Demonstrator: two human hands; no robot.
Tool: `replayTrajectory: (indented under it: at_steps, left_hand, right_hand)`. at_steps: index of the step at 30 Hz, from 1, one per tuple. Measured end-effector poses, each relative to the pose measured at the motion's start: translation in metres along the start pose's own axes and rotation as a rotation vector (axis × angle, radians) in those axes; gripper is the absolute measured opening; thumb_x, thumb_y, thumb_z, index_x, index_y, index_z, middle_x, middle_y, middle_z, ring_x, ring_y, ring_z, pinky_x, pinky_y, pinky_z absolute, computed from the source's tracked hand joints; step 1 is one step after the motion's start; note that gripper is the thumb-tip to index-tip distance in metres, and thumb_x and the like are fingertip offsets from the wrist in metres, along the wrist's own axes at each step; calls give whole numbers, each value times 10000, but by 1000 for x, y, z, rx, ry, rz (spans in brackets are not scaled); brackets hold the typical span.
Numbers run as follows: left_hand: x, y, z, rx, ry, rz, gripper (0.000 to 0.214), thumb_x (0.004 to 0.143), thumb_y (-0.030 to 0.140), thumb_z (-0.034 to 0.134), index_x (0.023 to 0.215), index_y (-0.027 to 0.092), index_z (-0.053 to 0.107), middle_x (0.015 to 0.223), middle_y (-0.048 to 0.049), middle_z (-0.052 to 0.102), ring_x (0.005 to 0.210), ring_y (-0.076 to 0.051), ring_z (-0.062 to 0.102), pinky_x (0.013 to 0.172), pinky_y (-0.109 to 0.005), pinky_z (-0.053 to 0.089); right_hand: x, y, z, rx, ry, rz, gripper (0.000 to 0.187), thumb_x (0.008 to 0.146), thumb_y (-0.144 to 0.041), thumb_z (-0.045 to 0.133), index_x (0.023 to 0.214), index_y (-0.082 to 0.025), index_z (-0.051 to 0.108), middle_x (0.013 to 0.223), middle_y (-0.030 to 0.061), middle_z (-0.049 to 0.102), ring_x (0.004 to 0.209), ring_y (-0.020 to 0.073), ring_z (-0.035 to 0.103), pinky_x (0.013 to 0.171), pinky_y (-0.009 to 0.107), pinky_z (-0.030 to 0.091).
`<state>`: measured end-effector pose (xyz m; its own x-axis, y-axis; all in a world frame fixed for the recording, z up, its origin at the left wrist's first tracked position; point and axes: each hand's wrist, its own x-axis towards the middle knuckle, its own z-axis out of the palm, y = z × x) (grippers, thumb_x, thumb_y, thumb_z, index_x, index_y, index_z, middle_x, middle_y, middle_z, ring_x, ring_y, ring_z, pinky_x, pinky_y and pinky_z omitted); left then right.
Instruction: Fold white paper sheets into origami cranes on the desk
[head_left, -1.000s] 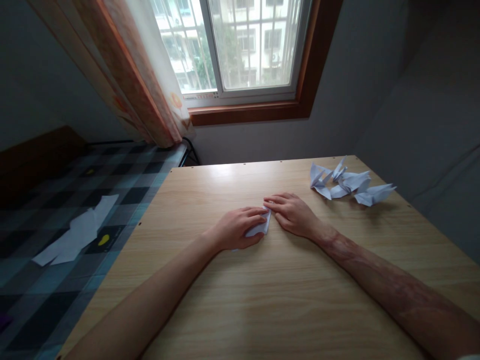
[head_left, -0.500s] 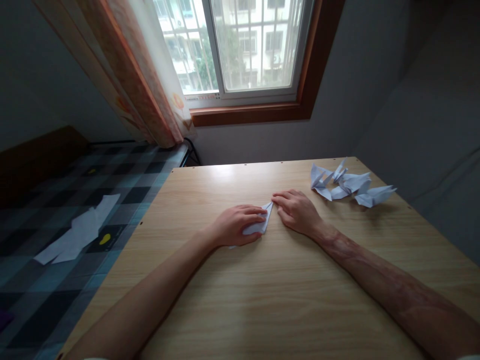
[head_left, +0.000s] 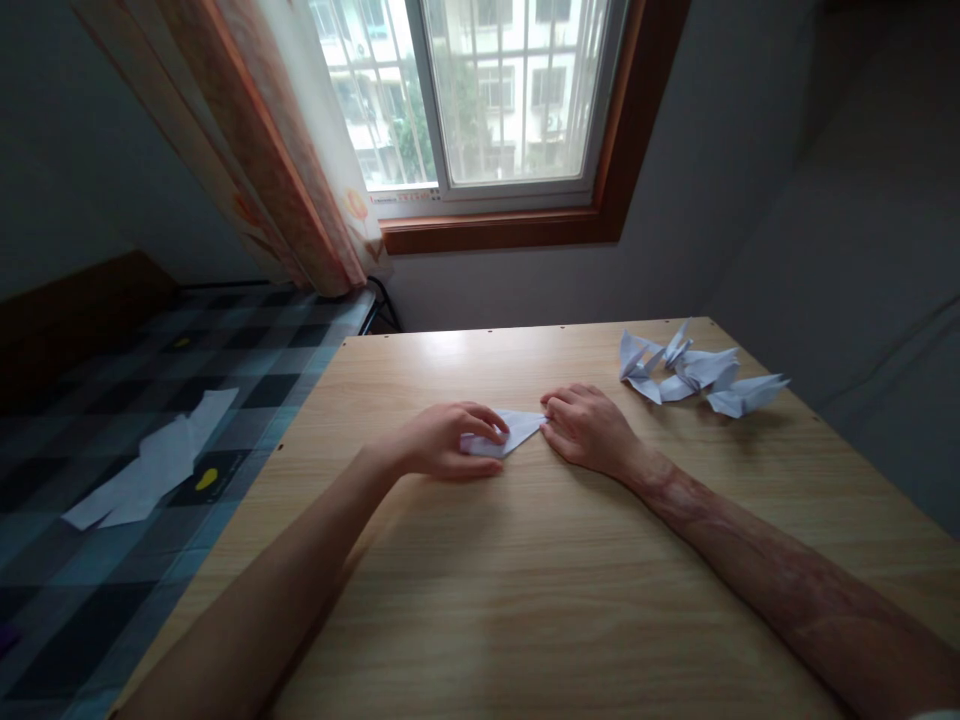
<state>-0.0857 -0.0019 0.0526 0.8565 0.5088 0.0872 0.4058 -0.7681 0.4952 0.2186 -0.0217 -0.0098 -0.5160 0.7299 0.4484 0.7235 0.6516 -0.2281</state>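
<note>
A small folded white paper point(head_left: 516, 429) lies flat on the wooden table point(head_left: 570, 600), its pointed tip aimed right. My left hand point(head_left: 442, 442) covers the paper's left part, fingers curled and pressing it down. Fingertips of my right hand point(head_left: 589, 425) pinch the pointed tip on the right. Much of the paper's left half is hidden under my left hand.
Several folded white paper figures point(head_left: 694, 370) lie in a cluster at the table's far right. A checked bedspread point(head_left: 112, 420) with loose white paper sheets point(head_left: 154, 462) is to the left. A window point(head_left: 480, 90) and curtain point(head_left: 300, 170) stand behind the table.
My left hand has slid left along the paper, uncovering more of its pointed end. The paper has turned to lie flatter, tip toward my right hand, whose fingers now close on the tip.
</note>
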Motion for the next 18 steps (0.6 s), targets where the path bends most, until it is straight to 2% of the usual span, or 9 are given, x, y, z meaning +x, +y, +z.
replayTrajectory:
  at_steps: [3, 6, 11, 14, 18]
  left_hand:
    - [1, 1, -6, -33, -17, 36, 309, 967, 478, 792, 1200, 288, 864, 1326, -96, 814, 1172, -278, 779, 1069, -401, 582]
    - [2, -1, -6, -42, 0, 42, 272, 976, 442, 783, 1185, 294, 873, 1313, -103, 821, 1176, -283, 783, 1081, -412, 582]
    - [-3, -11, -9, -173, -28, -32, 278, 995, 435, 758, 1172, 260, 882, 1315, -110, 822, 1117, -251, 806, 991, -343, 609]
    - [-8, -19, -16, -191, -42, -121, 274, 995, 441, 747, 1134, 252, 888, 1168, -89, 862, 1025, -229, 810, 926, -311, 603]
    - [-16, -26, -29, -97, -66, -228, 231, 938, 449, 782, 1002, 254, 887, 966, -51, 851, 818, -195, 756, 743, -271, 562]
  right_hand:
    - [0, 0, 0, 23, 17, -24, 159, 1013, -265, 677, 1149, -251, 758, 1298, 115, 789, 1166, 352, 683, 1081, 552, 502]
    - [0, 1, 2, 91, -21, -103, 291, 1030, -219, 641, 1277, -293, 774, 1399, 78, 775, 1216, 331, 690, 1106, 546, 508]
    - [0, 3, 3, 116, -48, -136, 305, 1016, -210, 660, 1245, -320, 828, 1344, 42, 813, 1193, 316, 720, 1093, 533, 537]
    - [0, 3, 3, 103, -31, -127, 272, 1021, -227, 658, 1189, -313, 854, 1300, 38, 831, 1168, 316, 726, 1067, 528, 553]
    - [0, 4, 4, 109, -31, -109, 247, 1008, -240, 679, 1144, -326, 867, 1293, 29, 835, 1150, 316, 729, 1060, 534, 545]
